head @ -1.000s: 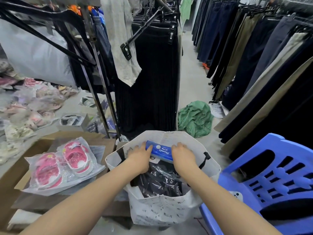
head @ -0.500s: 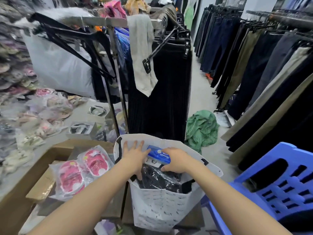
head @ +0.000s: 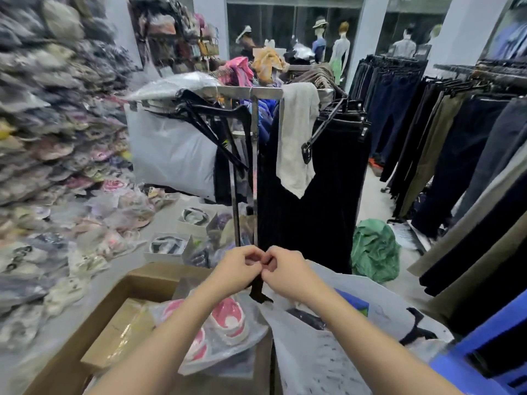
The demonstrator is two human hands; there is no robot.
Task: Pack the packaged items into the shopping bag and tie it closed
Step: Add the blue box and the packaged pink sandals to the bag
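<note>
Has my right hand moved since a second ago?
Yes: the right hand rose out of the shopping bag, now above its rim pinching the black strap.

Glossy plastic shopping bag (head: pixel 322 354); matt cardboard box (head: pixel 148 283); shiny metal rack (head: pixel 254 169).

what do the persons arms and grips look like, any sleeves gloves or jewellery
Nothing is worn. The left forearm and right forearm are bare down to the frame edge, with no sleeves showing. The left grip and right grip are ungloved hands, with no ring, watch or bracelet visible.
</note>
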